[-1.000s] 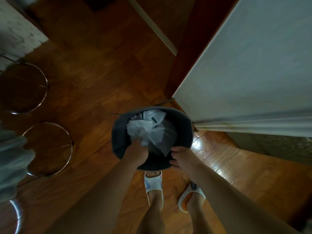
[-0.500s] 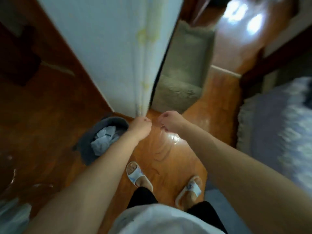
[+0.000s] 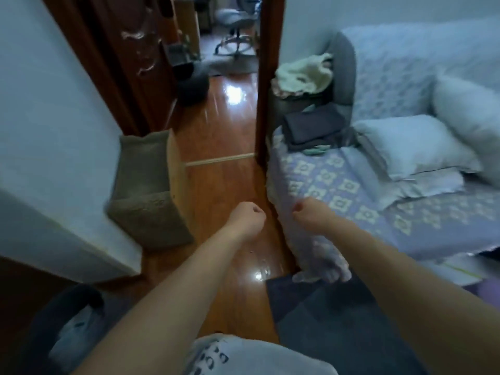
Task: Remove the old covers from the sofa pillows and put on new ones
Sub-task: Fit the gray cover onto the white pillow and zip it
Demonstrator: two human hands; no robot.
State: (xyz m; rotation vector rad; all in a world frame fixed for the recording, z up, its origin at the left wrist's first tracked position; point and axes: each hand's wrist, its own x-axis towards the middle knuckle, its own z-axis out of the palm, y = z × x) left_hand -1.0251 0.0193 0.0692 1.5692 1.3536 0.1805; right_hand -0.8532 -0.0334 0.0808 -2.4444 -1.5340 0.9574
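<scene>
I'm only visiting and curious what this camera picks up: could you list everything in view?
sofa: one, lilac flower-patterned throw, right
pillows: two, white, on the sofa seat
folded cloths: one stack, dark grey, sofa's near end
crumpled cloth: one, cream, by the armrest
upholstered steps: one, olive, by the left wall
office chair: one, grey, far room
bin: one, dark, bottom left
left hand: fingers curled, empty
right hand: fingers curled, empty

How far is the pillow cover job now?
Looks done: two white pillows lie bare on the sofa. In hand: nothing; the left hand and right hand are curled, empty. Left: folded dark fabric, perhaps new covers, is untouched.
</scene>
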